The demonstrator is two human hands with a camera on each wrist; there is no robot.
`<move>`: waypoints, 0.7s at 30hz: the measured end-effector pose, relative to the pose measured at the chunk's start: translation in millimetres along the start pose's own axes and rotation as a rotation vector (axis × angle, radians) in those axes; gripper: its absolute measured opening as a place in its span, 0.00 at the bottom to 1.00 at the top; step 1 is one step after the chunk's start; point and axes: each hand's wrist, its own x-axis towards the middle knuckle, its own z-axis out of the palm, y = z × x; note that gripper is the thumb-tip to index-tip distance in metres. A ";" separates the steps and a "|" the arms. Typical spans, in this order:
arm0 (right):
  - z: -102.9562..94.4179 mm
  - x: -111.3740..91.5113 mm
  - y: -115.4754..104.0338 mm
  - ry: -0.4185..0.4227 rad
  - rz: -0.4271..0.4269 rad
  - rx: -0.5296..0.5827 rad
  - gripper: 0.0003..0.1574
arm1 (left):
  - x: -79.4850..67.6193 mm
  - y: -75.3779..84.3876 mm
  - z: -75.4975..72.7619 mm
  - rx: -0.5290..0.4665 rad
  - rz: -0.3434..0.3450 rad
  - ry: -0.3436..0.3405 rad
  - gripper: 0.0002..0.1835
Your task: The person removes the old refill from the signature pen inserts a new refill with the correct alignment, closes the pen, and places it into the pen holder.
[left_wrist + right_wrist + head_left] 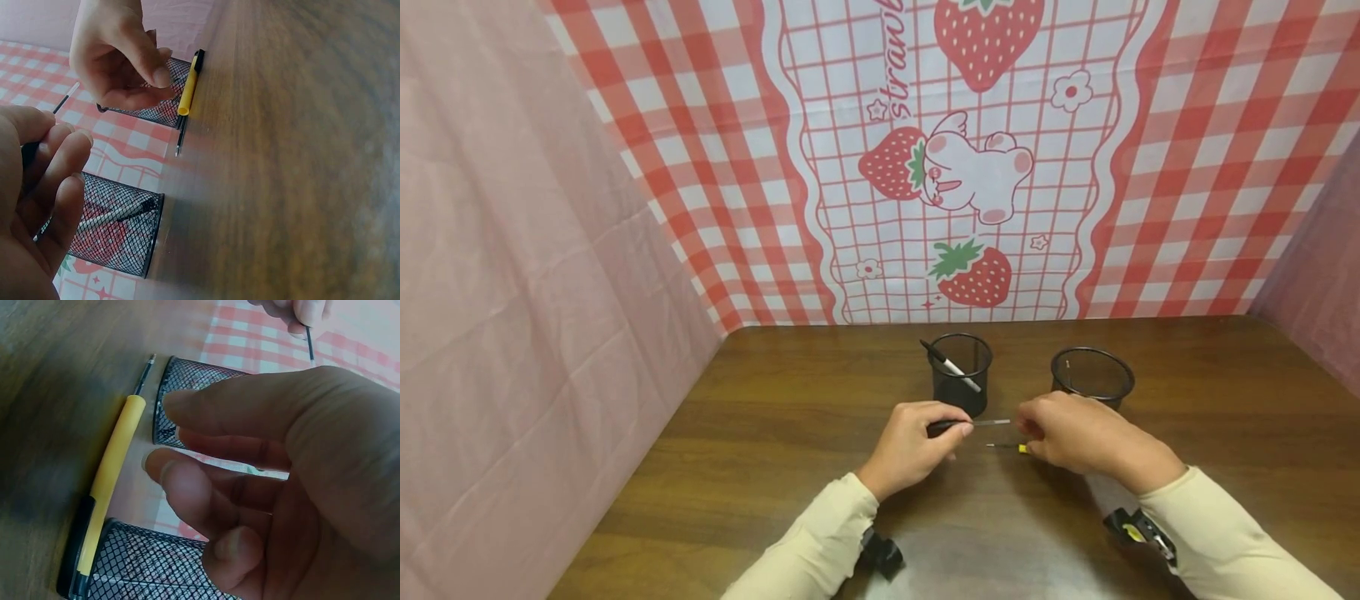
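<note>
My left hand (917,442) pinches a black pen part; a thin refill tube (992,422) with a clear end sticks out toward the right. Fingers hide most of the black part. My right hand (1078,433) hovers beside a yellow pen barrel (115,462), thumb and fingers loosely bent and apart, nothing between them. That barrel lies on the table with a black clip end, and a dark refill (145,372) pokes from its other end. In the head view the right hand covers most of it.
A black mesh pen cup (951,396) behind the left hand holds a black-and-white pen (955,367). Another mesh cup (1131,379) stands behind the right hand, with a thin item inside. The wooden table (790,417) meets a checked strawberry cloth (925,275) at its back.
</note>
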 end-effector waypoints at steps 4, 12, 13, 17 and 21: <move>2.2 -1.0 -0.5 -0.009 0.003 -0.058 0.17 | -0.2 0.1 -0.4 0.004 0.000 -0.003 0.04; 5.8 -3.6 -0.2 -0.035 0.037 -0.097 0.19 | -0.2 0.5 -0.6 0.010 0.001 -0.003 0.05; 6.5 -3.9 0.3 -0.038 0.040 -0.098 0.20 | -0.1 0.5 -0.7 0.010 0.002 -0.004 0.05; 8.5 -4.1 2.5 -0.042 0.040 -0.101 0.20 | -0.1 1.0 -0.9 0.011 0.000 -0.006 0.04; 9.2 -4.0 4.7 -0.036 0.028 -0.100 0.19 | -0.1 0.5 -0.7 0.006 0.004 -0.001 0.04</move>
